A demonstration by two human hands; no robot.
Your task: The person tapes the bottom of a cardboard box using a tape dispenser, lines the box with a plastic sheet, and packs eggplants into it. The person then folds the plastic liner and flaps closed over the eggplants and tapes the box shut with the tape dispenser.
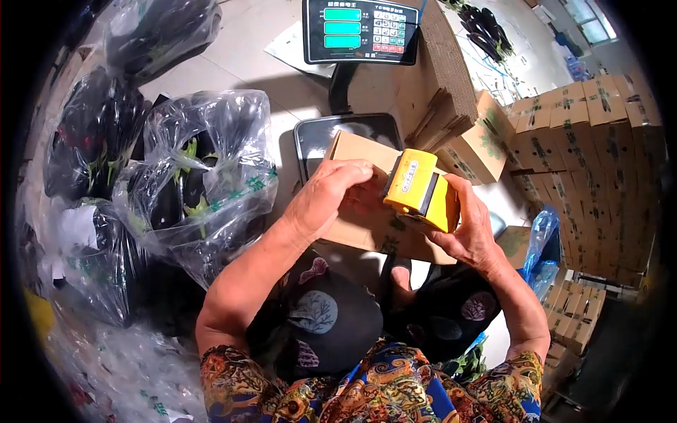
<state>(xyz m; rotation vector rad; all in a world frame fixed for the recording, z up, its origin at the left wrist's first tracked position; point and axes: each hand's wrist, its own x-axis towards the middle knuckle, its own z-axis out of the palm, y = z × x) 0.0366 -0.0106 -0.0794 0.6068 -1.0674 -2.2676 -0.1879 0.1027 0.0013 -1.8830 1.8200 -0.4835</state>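
Observation:
A small brown cardboard box (363, 229) is in front of me, above my knees, by the near side of the scale. My left hand (335, 187) is closed at its upper left side, thumb on top and fingers bent against the cardboard; the fingertips are partly in shadow. In my right hand (469, 229) is a yellow tape dispenser (423, 190) with a black band and a white label. It is over the right part of the box, hiding some of it. Whether the dispenser touches the cardboard I cannot tell.
A digital scale (361, 32) stands ahead, its platform (310, 134) behind the box. Clear bags of eggplants (201, 169) crowd the left. Flattened cardboard (437, 70) and stacked cartons (578, 134) are at right. Loose eggplants (486, 32) lie farther back.

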